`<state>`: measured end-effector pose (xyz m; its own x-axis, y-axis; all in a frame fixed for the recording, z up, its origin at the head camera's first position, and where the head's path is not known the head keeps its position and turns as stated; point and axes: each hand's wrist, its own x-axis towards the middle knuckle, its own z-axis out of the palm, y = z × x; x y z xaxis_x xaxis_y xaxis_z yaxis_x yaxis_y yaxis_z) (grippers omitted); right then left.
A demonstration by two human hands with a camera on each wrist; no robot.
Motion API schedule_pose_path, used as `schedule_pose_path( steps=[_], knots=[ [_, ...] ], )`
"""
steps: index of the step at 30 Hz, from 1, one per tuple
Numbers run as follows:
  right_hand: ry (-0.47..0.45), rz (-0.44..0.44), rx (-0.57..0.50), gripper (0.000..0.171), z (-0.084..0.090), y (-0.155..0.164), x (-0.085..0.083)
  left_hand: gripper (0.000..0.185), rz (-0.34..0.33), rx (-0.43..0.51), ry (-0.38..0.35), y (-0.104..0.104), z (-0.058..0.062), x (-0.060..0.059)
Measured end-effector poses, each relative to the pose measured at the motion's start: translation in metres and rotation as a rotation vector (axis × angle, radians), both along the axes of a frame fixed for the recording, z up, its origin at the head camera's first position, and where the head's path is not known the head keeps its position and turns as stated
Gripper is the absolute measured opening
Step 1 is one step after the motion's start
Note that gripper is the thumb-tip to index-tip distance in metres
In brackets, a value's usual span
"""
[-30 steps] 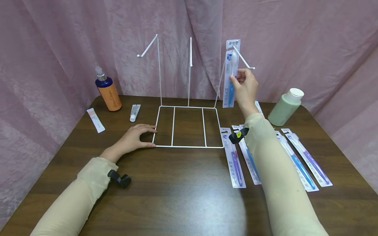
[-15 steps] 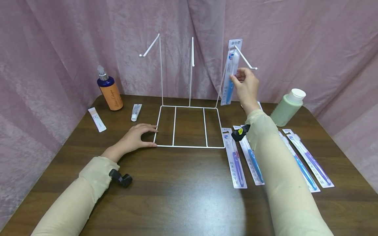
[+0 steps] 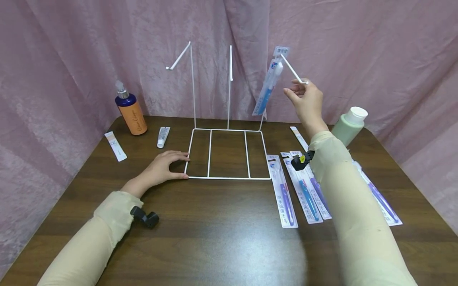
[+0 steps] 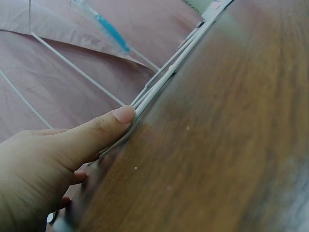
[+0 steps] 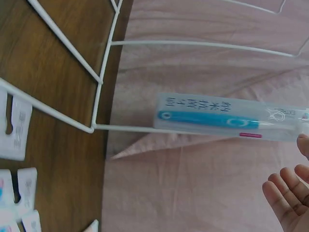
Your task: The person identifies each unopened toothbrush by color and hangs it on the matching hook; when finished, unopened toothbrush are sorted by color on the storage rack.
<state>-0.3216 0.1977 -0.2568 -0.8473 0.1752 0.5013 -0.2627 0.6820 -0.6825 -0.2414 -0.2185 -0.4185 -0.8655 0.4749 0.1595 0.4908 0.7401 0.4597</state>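
A white wire rack (image 3: 229, 177) stands on the dark wooden table with three hooks rising at its back. A packaged blue toothbrush (image 3: 267, 86) hangs from the right hook, its lower end tilted out to the left; it also shows in the right wrist view (image 5: 227, 121). My right hand (image 3: 304, 95) is up beside the tip of that hook. Its fingers (image 5: 285, 198) are loosely bent and hold nothing. My left hand (image 3: 171, 165) lies flat on the table at the rack's front left corner, thumb (image 4: 123, 116) against the base wire (image 4: 159, 82).
Several packaged toothbrushes (image 3: 282, 190) lie in a row on the table right of the rack, under my right forearm. A green bottle (image 3: 348, 125) stands at back right. At back left are an orange pump bottle (image 3: 130, 111) and two small tubes (image 3: 163, 136). Pink curtain hangs behind.
My right hand let go of the toothbrush pack and moved right to the hook's tip. The pack now hangs on the hook, swung left. My left hand stayed put.
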Motion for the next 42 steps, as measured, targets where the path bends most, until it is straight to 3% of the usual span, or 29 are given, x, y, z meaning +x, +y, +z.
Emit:
schedule_pose_path(
  steps=[8,23,33,42],
  knots=[
    [0.022,0.029,0.062,0.042,0.012,0.018,0.019,0.060,0.002,-0.008,0.011,0.000,0.001,0.001],
    [0.082,0.069,0.220,0.042,0.027,0.075,0.073,0.061,-0.004,-0.016,0.005,0.010,0.005,0.001],
    [0.069,0.069,0.230,0.039,0.023,0.114,0.108,0.061,-0.008,-0.013,-0.002,0.012,0.005,0.001],
    [0.029,0.005,0.239,0.040,0.009,0.146,0.135,0.061,-0.008,-0.018,-0.006,0.015,0.006,0.002]
  ],
)
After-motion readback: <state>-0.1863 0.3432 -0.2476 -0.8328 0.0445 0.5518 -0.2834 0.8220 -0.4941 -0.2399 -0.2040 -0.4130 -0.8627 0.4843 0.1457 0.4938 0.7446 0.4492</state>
